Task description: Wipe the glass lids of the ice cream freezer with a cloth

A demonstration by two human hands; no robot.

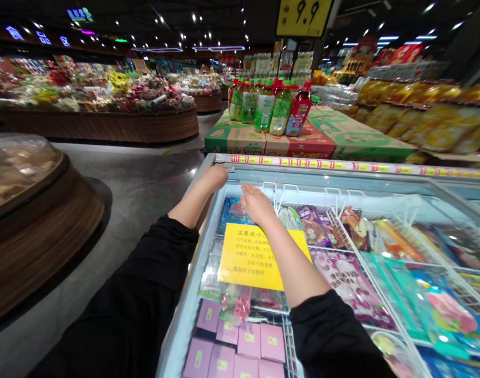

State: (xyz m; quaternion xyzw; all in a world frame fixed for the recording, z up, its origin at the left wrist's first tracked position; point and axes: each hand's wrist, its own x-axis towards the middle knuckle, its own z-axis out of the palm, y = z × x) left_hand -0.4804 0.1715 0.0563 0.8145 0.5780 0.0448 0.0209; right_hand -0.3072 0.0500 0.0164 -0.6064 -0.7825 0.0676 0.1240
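The left hand [218, 177] is at the far left corner of the freezer [183, 315], its fingers turned out of sight, so whether it grips the rim cannot be told. The right hand [256, 203] lies flat with straight fingers, grasping nothing, over the glass top, contact unclear; its forearm hides part of the yellow notice [243, 257]. Pink boxes [260, 341] below are cut off by the bottom edge.
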